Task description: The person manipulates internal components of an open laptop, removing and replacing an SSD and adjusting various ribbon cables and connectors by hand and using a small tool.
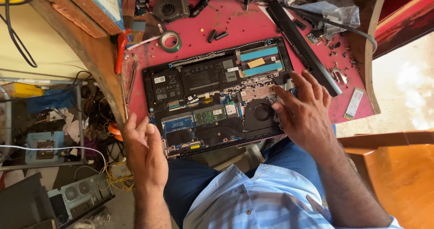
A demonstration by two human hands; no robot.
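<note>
An opened laptop base (212, 98) lies on a red worktop (244, 23), its black battery, green circuit board and round fan exposed. My left hand (144, 152) rests at the laptop's near left corner, fingers loosely together, holding nothing I can see. My right hand (305, 111) lies with its fingers spread on the laptop's right edge, fingertips near the fan and hinge area. Nothing shows in that hand either.
A long black bar (303, 44) lies diagonally right of the laptop. A tape roll (170, 40), a loose fan (169, 8), scattered screws and a small green card (353, 103) sit on the worktop. Cables and electronic scrap fill the floor at left. An orange seat (398, 175) stands at right.
</note>
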